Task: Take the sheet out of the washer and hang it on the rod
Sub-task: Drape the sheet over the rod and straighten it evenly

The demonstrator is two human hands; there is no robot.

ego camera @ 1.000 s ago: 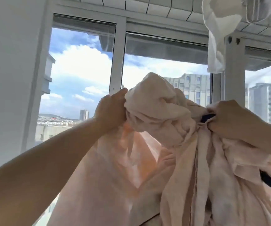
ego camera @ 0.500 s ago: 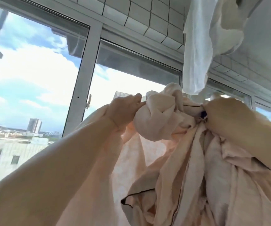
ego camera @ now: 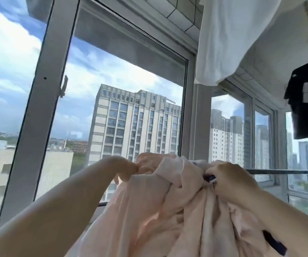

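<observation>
A bunched pale pink sheet (ego camera: 168, 210) with dark blue trim hangs in folds in front of me at chest height. My left hand (ego camera: 124, 168) grips its upper left edge. My right hand (ego camera: 227, 178) grips the bunched top at the right, where a bit of the dark trim shows. A thin grey metal rod (ego camera: 283, 171) runs level to the right from behind my right hand and bends down at its far end. The sheet's top sits at about the rod's height; whether it lies over the rod is hidden.
Large windows with grey frames (ego camera: 43, 115) stand right behind the sheet. A white cloth (ego camera: 229, 38) hangs overhead at the upper right. A black T-shirt (ego camera: 307, 101) hangs at the far right above the rod.
Both hands and the sheet sit lower in view than before. The view has swung right, and the rod and the black T-shirt have come into sight.
</observation>
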